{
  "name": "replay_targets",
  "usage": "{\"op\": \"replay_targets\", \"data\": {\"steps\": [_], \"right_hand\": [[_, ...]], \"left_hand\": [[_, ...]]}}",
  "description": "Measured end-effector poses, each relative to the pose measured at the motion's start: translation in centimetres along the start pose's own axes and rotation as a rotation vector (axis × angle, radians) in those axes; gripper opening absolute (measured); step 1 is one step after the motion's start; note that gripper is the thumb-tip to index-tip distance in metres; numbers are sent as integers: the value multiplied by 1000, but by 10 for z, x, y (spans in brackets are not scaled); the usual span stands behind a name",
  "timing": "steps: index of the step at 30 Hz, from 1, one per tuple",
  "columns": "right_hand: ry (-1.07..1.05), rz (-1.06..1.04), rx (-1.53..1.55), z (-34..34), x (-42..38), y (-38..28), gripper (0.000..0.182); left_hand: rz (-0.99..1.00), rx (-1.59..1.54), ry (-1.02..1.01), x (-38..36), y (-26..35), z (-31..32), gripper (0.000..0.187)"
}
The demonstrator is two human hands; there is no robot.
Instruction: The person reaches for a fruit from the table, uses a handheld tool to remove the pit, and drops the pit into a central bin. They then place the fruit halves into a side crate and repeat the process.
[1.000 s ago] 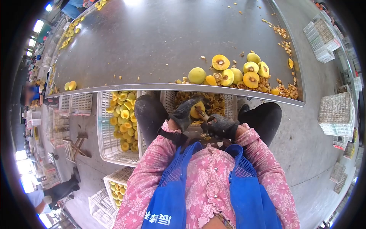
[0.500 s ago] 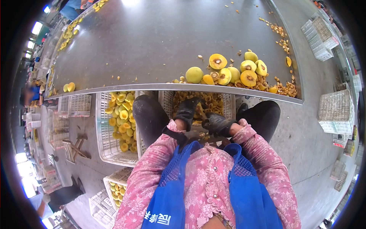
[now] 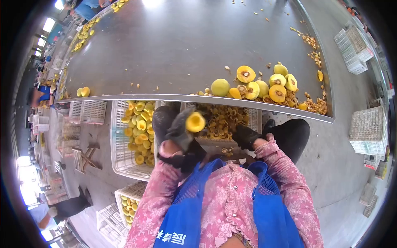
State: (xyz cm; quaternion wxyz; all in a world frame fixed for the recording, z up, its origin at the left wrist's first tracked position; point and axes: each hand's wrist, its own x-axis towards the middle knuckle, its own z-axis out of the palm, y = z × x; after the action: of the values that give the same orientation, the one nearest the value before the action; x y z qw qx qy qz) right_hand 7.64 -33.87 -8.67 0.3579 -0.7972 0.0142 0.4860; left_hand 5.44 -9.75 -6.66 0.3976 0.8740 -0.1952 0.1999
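Note:
My left hand, in a dark glove, grips a hollowed yellow fruit half at its fingertips, cut side up. It is above the left edge of a crate that holds many brownish-yellow pieces. My right hand, also dark-gloved, is at the right of that crate with its fingers pointing in; what it holds, if anything, is hidden. To the left, a white crate is filled with hollowed yellow halves.
A metal table with a raised rim spans the front, bearing fruit halves and pits at its right. Crates stand right; a smaller fruit crate and wooden stool are left. A person is far left.
My left hand has moved left from over the middle crate and now shows a fruit half. My right hand has shifted slightly right. The whole view has shifted a little.

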Motion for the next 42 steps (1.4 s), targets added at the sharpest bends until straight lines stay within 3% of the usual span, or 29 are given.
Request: {"op": "replay_targets", "data": {"steps": [3, 4, 5, 7, 8, 9, 11, 13, 15, 16, 18, 22, 24, 25, 27, 28, 29, 30, 32, 34, 35, 36, 38, 41, 42], "right_hand": [[79, -109, -130, 20, 14, 22, 33], [103, -174, -223, 23, 17, 22, 37], [112, -188, -286, 26, 16, 17, 37], [115, -221, -279, 28, 9, 10, 37], [110, -249, -277, 29, 4, 7, 37], [76, -293, -285, 34, 16, 19, 37], [80, -355, -337, 26, -3, 11, 38], [84, -411, -391, 23, -11, 10, 38], [108, -405, -271, 24, -12, 14, 43], [118, -403, -231, 24, -14, 14, 45], [74, -270, -177, 21, -17, 10, 43], [100, -254, -137, 17, -28, 2, 38], [73, -289, -21, 14, -32, 1, 41], [71, -297, -22, 12, -36, 2, 41], [-128, -271, 685, 9, -47, 3, 36], [-131, -274, 682, 8, -50, 1, 36], [-73, -550, 684, 7, -55, 0, 31], [-196, -482, 828, 0, -66, -7, 28], [-409, -293, 1110, -14, -90, -21, 23], [-139, -539, 933, -7, -103, -30, 26], [-136, -535, 931, -6, -103, -30, 26], [-72, -555, 858, -4, -102, -30, 25], [-7, -571, 782, -1, -99, -28, 24], [73, -659, 695, 3, -100, -31, 24], [89, -561, 784, 3, -106, -39, 23]], "left_hand": [[-679, -351, 17, 15, 4, -97, 45], [-862, -282, 144, 14, -22, -123, 38], [-856, -281, 142, 20, -19, -123, 38], [-588, 472, 168, 34, -11, -122, 31], [-805, -30, 145, 47, -10, -110, 33], [-789, -87, 66, 61, -6, -91, 33], [-607, 128, -155, 97, 7, -47, 30], [-404, 362, -550, 142, 40, -20, 39], [-75, 630, -803, 161, 13, 36, 48], [-490, 523, -851, 181, 46, 45, 52], [-561, 571, -904, 189, 48, 63, 53], [-509, 476, -918, 182, 27, 61, 47], [-663, -321, -716, 162, -18, 55, 35], [-705, -933, -594, 150, -26, 43, 33], [-716, -1101, -472, 131, 6, 19, 30], [-721, -1187, -407, 129, 20, 10, 29], [-721, -1273, -343, 127, 34, 0, 28], [-377, -758, -436, 127, 43, -5, 28], [-43, -241, -492, 113, 48, -1, 28], [-406, -897, -264, 91, 43, 19, 46], [-530, -1029, -231, 91, 55, 19, 48], [-529, -1033, -231, 91, 61, 18, 48], [-258, -677, -243, 89, 69, 17, 47], [-270, -634, -270, 80, 71, 20, 42], [-270, -635, -269, 80, 74, 19, 42]]}}
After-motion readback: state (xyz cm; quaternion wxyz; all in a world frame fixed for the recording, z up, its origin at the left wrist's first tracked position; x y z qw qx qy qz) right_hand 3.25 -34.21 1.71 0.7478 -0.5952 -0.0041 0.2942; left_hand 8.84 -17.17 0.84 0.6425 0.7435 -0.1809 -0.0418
